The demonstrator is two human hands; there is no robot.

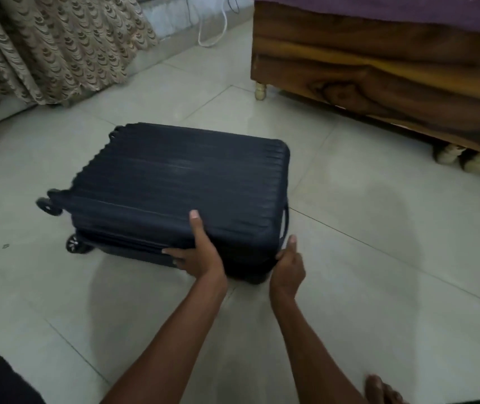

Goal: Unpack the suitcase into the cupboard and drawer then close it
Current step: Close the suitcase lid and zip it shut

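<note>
Navy ribbed hard-shell suitcase (174,188) is laid flat on the tiled floor (378,228), lid down, wheels (49,206) to the left. Its near edge is gripped by the left hand (196,255): thumb on top, fingers spread along the side seam. The near right corner is touched by the right hand (290,265), thumb raised, fingers curled; pinch not discernible. Wooden bed frame (378,74) at far right, patterned curtain (52,45) at far left.

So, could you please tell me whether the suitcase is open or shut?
Shut: the suitcase lies flat on the floor, its halves together along the side seam.
</note>
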